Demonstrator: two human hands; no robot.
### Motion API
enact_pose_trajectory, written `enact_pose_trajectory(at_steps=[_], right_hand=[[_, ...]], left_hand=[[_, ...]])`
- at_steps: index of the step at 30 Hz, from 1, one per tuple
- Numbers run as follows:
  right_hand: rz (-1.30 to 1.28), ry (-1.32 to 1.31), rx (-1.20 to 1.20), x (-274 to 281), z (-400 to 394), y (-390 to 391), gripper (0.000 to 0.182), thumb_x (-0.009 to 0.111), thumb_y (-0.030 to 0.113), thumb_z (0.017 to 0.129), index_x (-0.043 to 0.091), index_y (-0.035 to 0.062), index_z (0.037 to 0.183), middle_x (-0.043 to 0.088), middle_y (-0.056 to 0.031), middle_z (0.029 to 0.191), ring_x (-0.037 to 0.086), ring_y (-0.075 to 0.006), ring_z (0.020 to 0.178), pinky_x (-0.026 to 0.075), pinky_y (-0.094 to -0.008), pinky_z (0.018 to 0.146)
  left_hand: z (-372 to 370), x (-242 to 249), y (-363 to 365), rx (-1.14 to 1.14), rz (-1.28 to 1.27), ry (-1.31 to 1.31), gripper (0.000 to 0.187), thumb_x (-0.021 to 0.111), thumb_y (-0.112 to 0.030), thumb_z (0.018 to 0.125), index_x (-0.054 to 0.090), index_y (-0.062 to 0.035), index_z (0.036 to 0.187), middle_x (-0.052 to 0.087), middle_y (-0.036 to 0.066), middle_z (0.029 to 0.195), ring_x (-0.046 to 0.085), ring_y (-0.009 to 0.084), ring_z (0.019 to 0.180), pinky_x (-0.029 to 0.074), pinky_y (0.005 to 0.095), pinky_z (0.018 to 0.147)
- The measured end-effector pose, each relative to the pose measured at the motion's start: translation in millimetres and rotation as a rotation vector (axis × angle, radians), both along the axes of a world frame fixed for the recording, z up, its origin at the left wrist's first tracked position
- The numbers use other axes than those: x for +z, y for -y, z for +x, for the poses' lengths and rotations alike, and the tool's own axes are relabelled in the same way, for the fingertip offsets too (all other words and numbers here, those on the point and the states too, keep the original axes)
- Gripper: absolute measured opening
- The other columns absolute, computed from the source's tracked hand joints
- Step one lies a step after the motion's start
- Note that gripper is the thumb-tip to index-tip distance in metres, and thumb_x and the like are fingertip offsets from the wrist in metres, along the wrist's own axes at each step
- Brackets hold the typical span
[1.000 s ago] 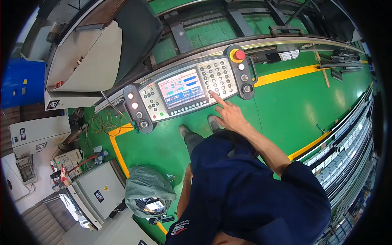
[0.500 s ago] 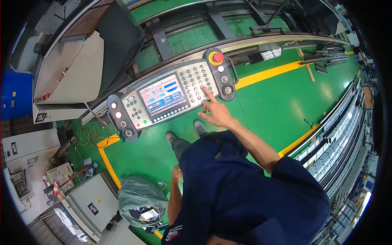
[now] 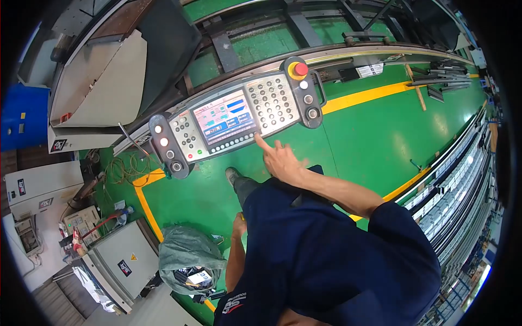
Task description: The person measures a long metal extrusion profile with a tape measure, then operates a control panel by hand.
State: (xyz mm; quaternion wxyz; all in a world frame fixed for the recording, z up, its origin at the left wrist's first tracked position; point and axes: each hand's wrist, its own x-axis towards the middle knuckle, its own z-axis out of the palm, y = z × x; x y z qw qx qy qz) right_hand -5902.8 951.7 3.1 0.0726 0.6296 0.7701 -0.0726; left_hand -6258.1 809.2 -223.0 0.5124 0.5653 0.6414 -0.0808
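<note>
A control panel (image 3: 179, 120) with a lit screen (image 3: 224, 115), a keypad and a row of round buttons stands in front of me. My right hand (image 3: 281, 162) reaches to its lower edge, the index finger stretched out to the right end of the button row below the screen. The other fingers are loosely bent and hold nothing. A red emergency stop button (image 3: 300, 69) sits on a yellow base at the panel's upper right. Down by my hip, my left hand (image 3: 238, 225) is closed, with a small yellow bit showing at it; what it holds I cannot make out.
A grey-green bag (image 3: 187, 244) with packages in it stands left of my legs. Machine frame rails (image 3: 261, 68) run behind the panel. Long metal profiles (image 3: 457, 187) lie stacked at right. Grey cabinets (image 3: 124, 266) and loose cables (image 3: 128, 168) are at left.
My right hand has moved from the keypad down and left to the button row under the screen. The view has shifted slightly. My left hand stays by my hip.
</note>
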Motion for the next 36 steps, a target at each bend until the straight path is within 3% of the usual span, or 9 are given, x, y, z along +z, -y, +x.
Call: enact_pose_trajectory(at_steps=[3, 6, 9, 12, 15, 18, 25, 28, 36], right_hand=[[0.229, -0.154, 0.057, 2, -13, -9, 0.025, 0.07, 0.024, 0.079, 0.071, 0.001, 0.088, 0.026, -0.0135, 0.155, 0.061, -0.0272, 0.09, 0.054, -0.036, 0.066], [0.203, -0.248, 0.152, 5, -23, -16, 0.023, 0.067, 0.023, 0.081, 0.073, 0.0028, 0.091, 0.024, -0.0147, 0.156, 0.061, -0.0259, 0.086, 0.054, -0.0363, 0.065], [-0.046, -0.016, 0.182, 1, -29, -20, 0.024, 0.065, 0.023, 0.084, 0.072, 0.0038, 0.098, 0.019, -0.0184, 0.157, 0.061, -0.0253, 0.081, 0.054, -0.0371, 0.064], [-0.128, 0.249, 0.236, 1, -35, -12, 0.025, 0.064, 0.023, 0.086, 0.072, 0.0045, 0.1, 0.014, -0.0225, 0.159, 0.062, -0.0249, 0.077, 0.054, -0.0374, 0.064], [0.085, 0.187, 0.273, -9, -37, -7, 0.025, 0.064, 0.023, 0.084, 0.071, 0.0059, 0.102, 0.009, -0.0251, 0.16, 0.062, -0.0257, 0.08, 0.054, -0.0376, 0.064], [0.083, -0.138, 0.241, -7, -58, -7, 0.027, 0.063, 0.026, 0.086, 0.069, 0.0074, 0.105, 0.007, -0.026, 0.16, 0.062, -0.0266, 0.082, 0.054, -0.0381, 0.066], [0.015, -0.098, 0.355, -21, -97, -45, 0.029, 0.06, 0.023, 0.091, 0.068, 0.0071, 0.113, -0.013, -0.0202, 0.161, 0.063, -0.0287, 0.088, 0.054, -0.0393, 0.065], [-0.132, -0.094, 0.352, -15, -101, -61, 0.028, 0.057, 0.02, 0.094, 0.069, 0.0081, 0.116, -0.019, -0.0149, 0.161, 0.064, -0.034, 0.098, 0.057, -0.0496, 0.075], [-0.116, 0.058, 0.28, -26, -110, -61, 0.039, 0.058, 0.008, 0.091, 0.063, 0.0088, 0.13, -0.035, -0.0079, 0.156, 0.068, -0.0297, 0.085, 0.06, -0.0401, 0.061]], left_hand=[[1, 6, 3, -0.027, 0.031, 0.026, 0.046, 0.064, -0.028, 0.086, 0.052, -0.0024, 0.123, 0.066, 0.026, 0.104, 0.065, 0.0425, 0.098, 0.051, 0.0454, 0.08], [0, 6, 8, -0.046, 0.122, 0.029, 0.045, 0.066, -0.029, 0.085, 0.052, -0.0009, 0.118, 0.066, 0.023, 0.096, 0.065, 0.0413, 0.092, 0.051, 0.0446, 0.075], [1, 6, 9, 0.058, 0.068, 0.032, 0.046, 0.069, -0.03, 0.083, 0.051, -0.0003, 0.113, 0.065, 0.02, 0.089, 0.065, 0.0397, 0.085, 0.051, 0.0437, 0.07], [-13, -18, 22, -0.054, 0.274, 0.158, 0.044, 0.07, -0.027, 0.082, 0.052, -0.0013, 0.113, 0.064, 0.019, 0.086, 0.064, 0.0389, 0.082, 0.051, 0.0427, 0.069], [-4, 0, 23, 0.009, 0.222, 0.058, 0.043, 0.068, -0.023, 0.081, 0.053, -0.0009, 0.114, 0.066, 0.019, 0.089, 0.065, 0.0397, 0.084, 0.051, 0.0426, 0.071], [0, 3, 26, 0.028, 0.208, 0.043, 0.043, 0.068, -0.023, 0.081, 0.053, -0.001, 0.114, 0.066, 0.019, 0.089, 0.065, 0.0398, 0.085, 0.051, 0.0427, 0.071], [-6, 1, 39, 0.023, 0.189, 0.067, 0.043, 0.069, -0.022, 0.08, 0.053, -0.0012, 0.114, 0.066, 0.019, 0.09, 0.065, 0.04, 0.086, 0.051, 0.0428, 0.072], [-5, 2, 43, 0.029, 0.181, 0.073, 0.043, 0.069, -0.022, 0.08, 0.053, -0.0013, 0.114, 0.066, 0.019, 0.091, 0.065, 0.0401, 0.086, 0.051, 0.0429, 0.072], [-5, -4, 52, 0.052, 0.154, 0.097, 0.044, 0.069, -0.022, 0.079, 0.053, -0.0016, 0.115, 0.067, 0.02, 0.092, 0.065, 0.0403, 0.087, 0.051, 0.043, 0.073]])
